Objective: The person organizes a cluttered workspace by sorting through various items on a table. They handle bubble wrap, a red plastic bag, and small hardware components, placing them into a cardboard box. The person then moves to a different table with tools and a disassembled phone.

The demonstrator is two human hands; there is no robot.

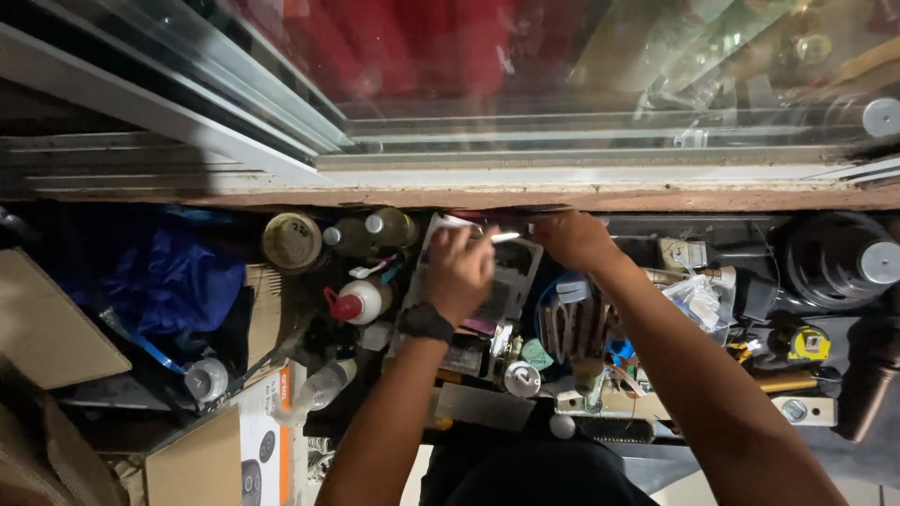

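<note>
My left hand (461, 270), with a black wristband (427, 323), is closed around a thin white stick-like object (504, 237) whose tip points right. Just beyond that tip, my right hand (572, 239) is curled shut near the wooden ledge (656, 199); what it grips is hidden. Both hands hover over a grey tray-like case (517, 272) in a crowded shelf of tools. Bottles (361, 302) stand just left of my left hand.
A round tin (292, 241), dark bottles (389, 227) and a blue plastic bag (178, 281) lie at left. Cardboard boxes (234, 450) sit at bottom left. A yellow tape measure (808, 344) and a black round object (839, 258) are at right. Sliding glass panels (581, 84) rise behind.
</note>
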